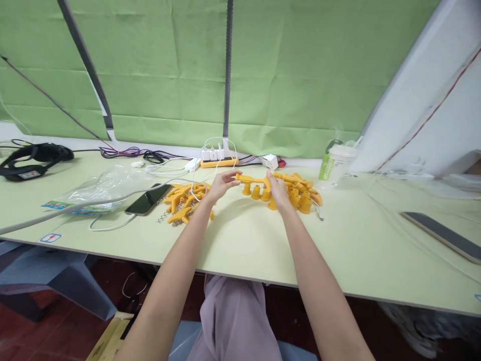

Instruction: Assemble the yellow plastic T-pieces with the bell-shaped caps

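Between my two hands, a yellow plastic piece (251,179) with a long thin shaft is held level above the table. My left hand (223,184) pinches its wider left end. Around its right end, my right hand (277,190) is closed. Several yellow cup-shaped parts (305,203) stand upright under and beside my right hand, with more long yellow parts (296,179) heaped behind them. Left of my left hand lies a pile of yellow handle-like pieces (180,214) mixed with metal spirals.
A phone (148,199) with a cable and a clear plastic bag (108,188) lie left. Behind are a yellow power strip (219,162) and cables. A cup (340,164) stands back right; another phone (443,233) lies far right. Black headgear (32,160) sits far left.
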Demonstrator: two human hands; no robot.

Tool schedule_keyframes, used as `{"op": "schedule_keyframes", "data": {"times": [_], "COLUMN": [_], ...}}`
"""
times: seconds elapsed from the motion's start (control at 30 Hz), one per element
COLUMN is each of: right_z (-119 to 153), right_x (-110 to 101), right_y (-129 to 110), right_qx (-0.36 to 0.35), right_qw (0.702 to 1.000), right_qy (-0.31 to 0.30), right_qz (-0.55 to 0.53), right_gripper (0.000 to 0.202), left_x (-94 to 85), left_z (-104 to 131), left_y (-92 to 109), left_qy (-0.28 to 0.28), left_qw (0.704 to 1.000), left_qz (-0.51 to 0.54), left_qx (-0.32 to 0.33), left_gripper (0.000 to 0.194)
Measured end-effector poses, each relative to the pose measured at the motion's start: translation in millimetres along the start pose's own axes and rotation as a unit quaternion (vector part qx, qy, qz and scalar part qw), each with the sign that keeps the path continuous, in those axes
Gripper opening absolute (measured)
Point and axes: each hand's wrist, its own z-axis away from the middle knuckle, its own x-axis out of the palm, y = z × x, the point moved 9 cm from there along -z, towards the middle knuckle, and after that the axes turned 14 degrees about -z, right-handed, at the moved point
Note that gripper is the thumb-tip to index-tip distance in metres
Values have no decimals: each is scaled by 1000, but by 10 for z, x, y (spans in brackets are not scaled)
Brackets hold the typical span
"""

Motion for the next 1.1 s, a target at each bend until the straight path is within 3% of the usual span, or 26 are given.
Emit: {"op": "schedule_keyframes", "data": {"times": [0.8,0.97,1.1], "right_z": [35,63,74], "right_x": [62,129,99], "right_y": [24,-82,-192], "right_qx": [5,-43,-94], "right_qw": [999,994,991], "right_qy": [-44,-100,-93], "right_qz": [-28,-16,0], "right_gripper": [59,56,52], "left_x": [-27,-101,-133], "left_z": [-10,-7,-3], "left_y": [-35,-20,-41], "left_qy": [5,19,26], "left_qw": [1000,999,999], "left_qz": [3,18,19], "left_qx": [17,27,18], "left_gripper": [42,45,48]}}
